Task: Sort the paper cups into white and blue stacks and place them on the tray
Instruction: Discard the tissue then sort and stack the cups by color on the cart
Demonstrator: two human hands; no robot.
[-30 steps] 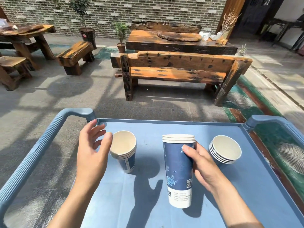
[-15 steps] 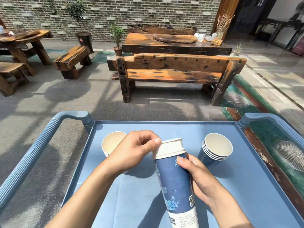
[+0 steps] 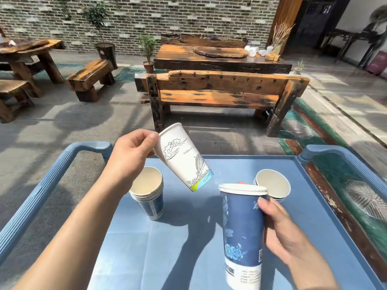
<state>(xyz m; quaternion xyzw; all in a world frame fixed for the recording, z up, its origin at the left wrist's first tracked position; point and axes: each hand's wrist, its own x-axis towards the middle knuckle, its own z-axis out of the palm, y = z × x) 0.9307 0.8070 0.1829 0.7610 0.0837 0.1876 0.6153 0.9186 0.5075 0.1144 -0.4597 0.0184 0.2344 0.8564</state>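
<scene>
My left hand pinches the rim of a white paper cup with line drawings, held tilted above the blue tray. A tall nested stack of cups, blue on the outside, is gripped by my right hand at the front right, just below the white cup. On the tray's left stands a short stack of blue cups. Another short stack of cups stands at the right, partly hidden behind the held stack.
The tray has raised blue handles at the left and right. Beyond it stand a wooden bench and a wooden table on a stone floor. More benches are at the left.
My left hand has pulled the white cup out of the top of the tall stack and lifted it up and left. My right hand has set the tall stack more upright.
</scene>
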